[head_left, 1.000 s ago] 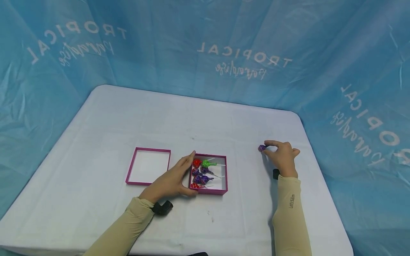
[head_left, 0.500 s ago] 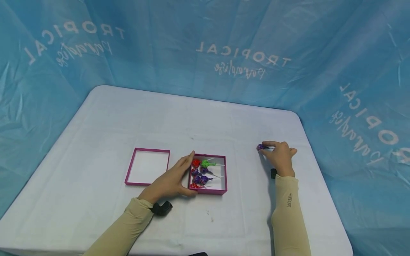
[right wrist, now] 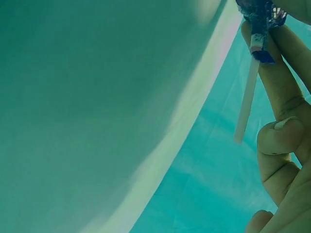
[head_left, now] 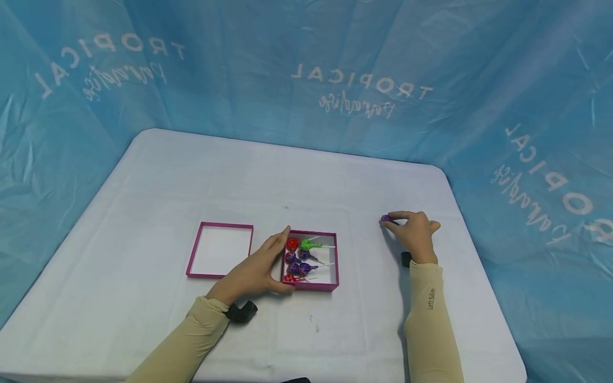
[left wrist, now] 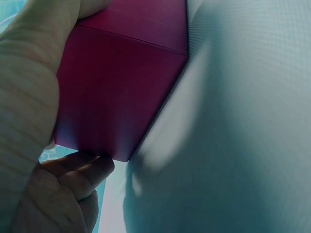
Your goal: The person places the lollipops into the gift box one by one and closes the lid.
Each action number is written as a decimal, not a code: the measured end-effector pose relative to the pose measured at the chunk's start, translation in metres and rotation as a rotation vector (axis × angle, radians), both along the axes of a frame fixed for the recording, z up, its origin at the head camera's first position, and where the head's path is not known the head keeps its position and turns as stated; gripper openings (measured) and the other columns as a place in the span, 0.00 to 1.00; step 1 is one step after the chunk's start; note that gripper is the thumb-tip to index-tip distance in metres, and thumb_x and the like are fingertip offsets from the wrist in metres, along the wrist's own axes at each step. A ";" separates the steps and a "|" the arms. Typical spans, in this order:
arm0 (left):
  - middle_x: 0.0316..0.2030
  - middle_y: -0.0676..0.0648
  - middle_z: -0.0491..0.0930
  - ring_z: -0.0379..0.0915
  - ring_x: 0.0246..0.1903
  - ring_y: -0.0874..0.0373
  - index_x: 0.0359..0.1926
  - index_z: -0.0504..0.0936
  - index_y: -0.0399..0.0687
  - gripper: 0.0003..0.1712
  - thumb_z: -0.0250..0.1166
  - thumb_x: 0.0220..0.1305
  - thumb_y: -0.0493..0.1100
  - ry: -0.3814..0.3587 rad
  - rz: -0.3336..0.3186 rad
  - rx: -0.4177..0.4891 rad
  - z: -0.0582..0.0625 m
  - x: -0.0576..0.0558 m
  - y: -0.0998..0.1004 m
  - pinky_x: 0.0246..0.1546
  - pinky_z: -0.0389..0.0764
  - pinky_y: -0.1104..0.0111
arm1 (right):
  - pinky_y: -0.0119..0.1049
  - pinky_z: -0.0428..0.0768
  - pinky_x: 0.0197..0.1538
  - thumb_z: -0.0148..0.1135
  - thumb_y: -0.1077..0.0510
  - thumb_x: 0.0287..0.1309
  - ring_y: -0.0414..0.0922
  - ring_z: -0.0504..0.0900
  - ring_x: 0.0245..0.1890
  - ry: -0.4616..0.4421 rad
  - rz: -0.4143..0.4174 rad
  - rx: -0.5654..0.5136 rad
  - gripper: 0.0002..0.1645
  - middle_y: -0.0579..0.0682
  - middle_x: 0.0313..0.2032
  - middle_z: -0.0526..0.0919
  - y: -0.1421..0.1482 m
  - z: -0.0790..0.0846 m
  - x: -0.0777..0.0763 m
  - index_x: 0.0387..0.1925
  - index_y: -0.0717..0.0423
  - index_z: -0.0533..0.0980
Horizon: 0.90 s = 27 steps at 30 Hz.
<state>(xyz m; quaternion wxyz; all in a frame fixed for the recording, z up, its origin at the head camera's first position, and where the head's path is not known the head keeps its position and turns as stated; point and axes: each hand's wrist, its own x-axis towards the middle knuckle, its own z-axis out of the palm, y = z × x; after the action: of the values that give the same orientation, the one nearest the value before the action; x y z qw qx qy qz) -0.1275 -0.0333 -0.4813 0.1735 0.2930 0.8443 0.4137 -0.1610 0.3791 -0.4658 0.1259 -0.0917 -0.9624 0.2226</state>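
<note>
My left hand point(head_left: 256, 267) holds a magenta box point(head_left: 313, 286) by its left end, thumb on the near side and fingers at the far corner. Inside the box lie several wrapped lollipops, among them a green one point(head_left: 306, 244), a red one point(head_left: 293, 244) and purple ones point(head_left: 305, 269). The left wrist view shows the box's plain outer walls point(left wrist: 112, 92) between the thumb and fingers. Over the right part of the table, my right hand point(head_left: 415, 234) pinches a purple-wrapped lollipop point(head_left: 385, 218). Its white stick point(right wrist: 247, 102) points back toward the palm in the right wrist view.
A square magenta-rimmed lid point(head_left: 195, 250) with a white inside lies left of the box, partly behind the left hand. Everything stands on a white-covered table point(head_left: 287, 175). Blue printed sheeting point(head_left: 239, 69) hangs around its back and sides.
My right hand has drifted slightly left with the purple lollipop between its fingers. The left hand and the box stay where they were.
</note>
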 end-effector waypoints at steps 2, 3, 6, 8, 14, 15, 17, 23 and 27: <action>0.78 0.46 0.50 0.54 0.74 0.45 0.82 0.36 0.57 0.77 0.83 0.44 0.57 0.004 0.001 0.003 0.000 0.000 0.000 0.70 0.66 0.50 | 0.59 0.49 0.48 0.77 0.49 0.53 0.60 0.76 0.42 0.006 0.011 -0.019 0.18 0.60 0.28 0.82 -0.002 0.000 -0.001 0.40 0.58 0.89; 0.78 0.46 0.50 0.54 0.75 0.45 0.82 0.36 0.57 0.77 0.83 0.44 0.57 0.007 0.002 0.003 0.000 0.000 -0.001 0.70 0.66 0.50 | 0.59 0.49 0.48 0.77 0.49 0.53 0.59 0.76 0.43 0.005 0.013 -0.025 0.18 0.60 0.29 0.83 -0.003 0.000 -0.002 0.40 0.57 0.89; 0.77 0.46 0.51 0.53 0.75 0.46 0.82 0.37 0.56 0.77 0.83 0.44 0.56 0.014 -0.001 0.007 0.000 -0.001 0.000 0.70 0.65 0.51 | 0.60 0.48 0.49 0.77 0.49 0.53 0.60 0.76 0.44 0.007 0.021 -0.029 0.18 0.61 0.31 0.84 -0.007 0.002 -0.003 0.41 0.58 0.89; 0.77 0.47 0.51 0.53 0.75 0.47 0.82 0.37 0.55 0.77 0.83 0.44 0.56 0.012 -0.004 0.005 0.000 -0.001 0.000 0.70 0.65 0.51 | 0.60 0.48 0.49 0.77 0.50 0.52 0.59 0.75 0.43 0.014 0.026 -0.023 0.18 0.60 0.31 0.84 -0.010 0.004 -0.002 0.41 0.57 0.89; 0.77 0.47 0.50 0.53 0.75 0.48 0.82 0.36 0.57 0.77 0.82 0.45 0.58 0.005 -0.002 0.001 0.000 -0.002 0.001 0.71 0.64 0.52 | 0.57 0.46 0.47 0.79 0.50 0.51 0.55 0.72 0.37 0.084 0.077 -0.045 0.17 0.57 0.31 0.85 -0.024 0.016 0.000 0.40 0.54 0.89; 0.77 0.47 0.51 0.53 0.75 0.48 0.82 0.36 0.56 0.77 0.83 0.45 0.57 0.006 -0.002 0.005 0.000 -0.002 0.001 0.71 0.64 0.51 | 0.57 0.46 0.47 0.79 0.50 0.50 0.56 0.72 0.38 0.089 0.084 -0.056 0.17 0.58 0.32 0.85 -0.027 0.018 0.000 0.40 0.54 0.89; 0.77 0.46 0.50 0.53 0.75 0.47 0.82 0.37 0.56 0.77 0.83 0.45 0.57 0.008 -0.004 0.011 0.000 -0.001 0.001 0.70 0.64 0.51 | 0.56 0.46 0.48 0.79 0.50 0.50 0.57 0.73 0.39 0.084 0.091 -0.071 0.17 0.58 0.32 0.86 -0.031 0.020 0.002 0.41 0.54 0.89; 0.77 0.46 0.50 0.53 0.75 0.46 0.82 0.36 0.56 0.77 0.83 0.45 0.56 0.014 -0.005 0.005 0.001 -0.001 0.000 0.70 0.64 0.51 | 0.57 0.46 0.48 0.79 0.50 0.50 0.59 0.74 0.41 0.092 0.110 -0.096 0.17 0.56 0.33 0.88 -0.040 0.025 0.004 0.40 0.54 0.89; 0.77 0.45 0.51 0.54 0.74 0.46 0.82 0.36 0.56 0.77 0.83 0.45 0.57 0.013 -0.004 0.006 0.000 -0.002 0.000 0.70 0.64 0.50 | 0.57 0.46 0.49 0.79 0.49 0.51 0.56 0.73 0.42 0.086 0.105 -0.089 0.17 0.55 0.34 0.88 -0.048 0.030 0.006 0.41 0.53 0.89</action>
<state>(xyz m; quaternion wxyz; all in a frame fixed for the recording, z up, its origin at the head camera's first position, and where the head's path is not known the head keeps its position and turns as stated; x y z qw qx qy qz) -0.1299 -0.0328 -0.4816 0.1678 0.2981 0.8435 0.4140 -0.1549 0.3312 -0.4355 0.1513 -0.0368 -0.9488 0.2750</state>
